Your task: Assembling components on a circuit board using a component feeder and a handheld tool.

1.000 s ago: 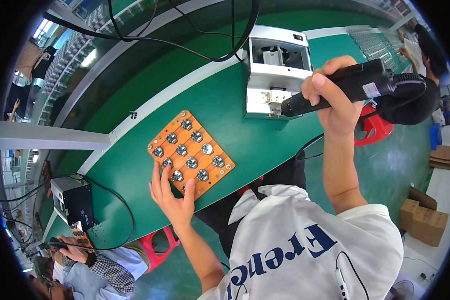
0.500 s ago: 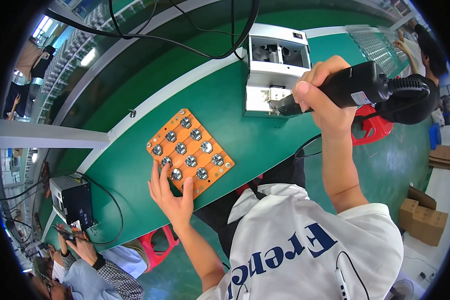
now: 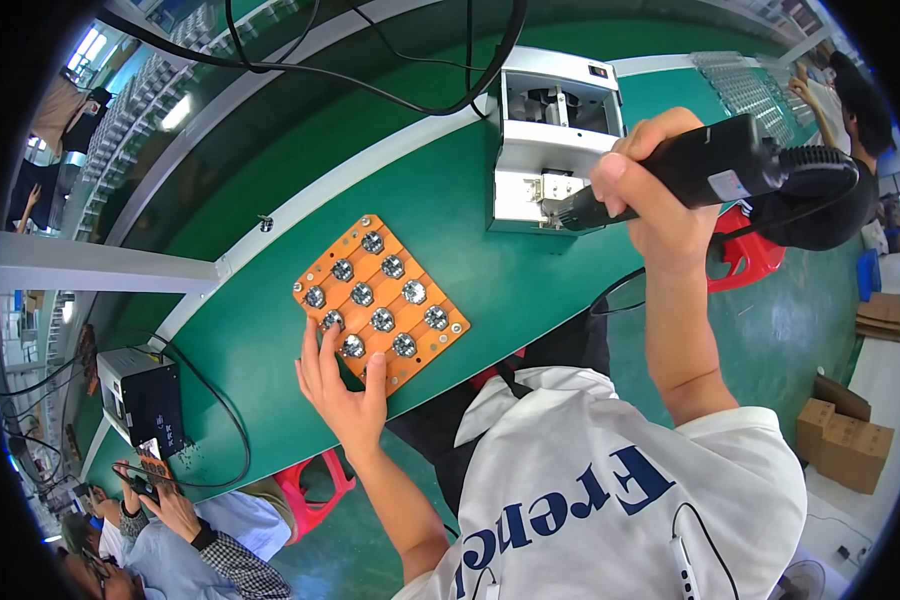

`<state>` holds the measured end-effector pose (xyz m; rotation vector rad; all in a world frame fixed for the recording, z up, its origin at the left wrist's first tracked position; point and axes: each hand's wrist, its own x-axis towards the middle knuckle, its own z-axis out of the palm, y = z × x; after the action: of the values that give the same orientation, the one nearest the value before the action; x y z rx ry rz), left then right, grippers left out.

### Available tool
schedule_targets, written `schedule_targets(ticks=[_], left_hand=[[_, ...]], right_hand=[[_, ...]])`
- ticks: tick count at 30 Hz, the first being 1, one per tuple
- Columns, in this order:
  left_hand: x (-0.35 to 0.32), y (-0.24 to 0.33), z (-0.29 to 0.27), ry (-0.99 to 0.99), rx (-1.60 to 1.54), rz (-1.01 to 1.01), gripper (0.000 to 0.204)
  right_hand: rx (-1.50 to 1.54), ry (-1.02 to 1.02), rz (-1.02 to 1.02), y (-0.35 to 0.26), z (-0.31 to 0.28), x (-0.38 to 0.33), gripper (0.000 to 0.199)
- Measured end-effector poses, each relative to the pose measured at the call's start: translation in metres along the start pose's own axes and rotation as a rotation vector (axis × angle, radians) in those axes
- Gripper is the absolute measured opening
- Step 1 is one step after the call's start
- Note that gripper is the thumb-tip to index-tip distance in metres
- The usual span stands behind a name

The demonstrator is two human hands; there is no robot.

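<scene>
In my right hand [image 3: 660, 190] is a black electric screwdriver [image 3: 705, 165], its fingers wrapped round the body. The screwdriver's tip points left and meets the lit front of a silver screw feeder [image 3: 555, 140]. My left hand [image 3: 345, 395] lies over the near-left corner of an orange fixture plate [image 3: 410, 270], fingers stretched out and thumb apart. Several round, shiny metallic parts [image 3: 382, 319] sit in rows in the plate. My left fingertips touch the plate beside one of these parts; the hand covers part of that corner.
A green workbench [image 3: 240, 350] carries everything. Black cables [image 3: 390, 100] hang overhead. At the far left, a co-worker's hands [image 3: 170, 505] work near a black box [image 3: 145, 400]. Red stools [image 3: 745, 255] stand by the bench, and clear trays [image 3: 740, 90] lie at the far right.
My right hand and the screwdriver have shifted very slightly, with the tip still at the feeder. My left hand stays in place. The co-worker's hands at far left have moved a little.
</scene>
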<state>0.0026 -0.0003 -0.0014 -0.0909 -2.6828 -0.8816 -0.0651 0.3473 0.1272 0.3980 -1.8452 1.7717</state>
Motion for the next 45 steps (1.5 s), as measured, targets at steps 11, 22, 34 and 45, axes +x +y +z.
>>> schedule_targets(ticks=[11, 22, 34, 45], left_hand=[[0.002, -0.001, 0.0, 0.003, -0.005, -0.003, 0.057], [0.002, 0.0, 0.002, 0.003, -0.02, -0.02, 0.056], [0.004, -0.001, 0.003, 0.015, -0.002, -0.003, 0.056], [0.004, -0.001, -0.002, 0.051, 0.031, 0.017, 0.058]], right_hand=[[0.185, 0.107, 0.037, 0.009, -0.015, 0.018, 0.015], [0.199, 0.107, 0.097, 0.014, -0.014, 0.022, 0.017], [0.066, -0.076, 0.036, 0.009, -0.001, 0.023, 0.02], [0.593, -0.276, 0.086, -0.012, 0.105, 0.027, 0.017]])
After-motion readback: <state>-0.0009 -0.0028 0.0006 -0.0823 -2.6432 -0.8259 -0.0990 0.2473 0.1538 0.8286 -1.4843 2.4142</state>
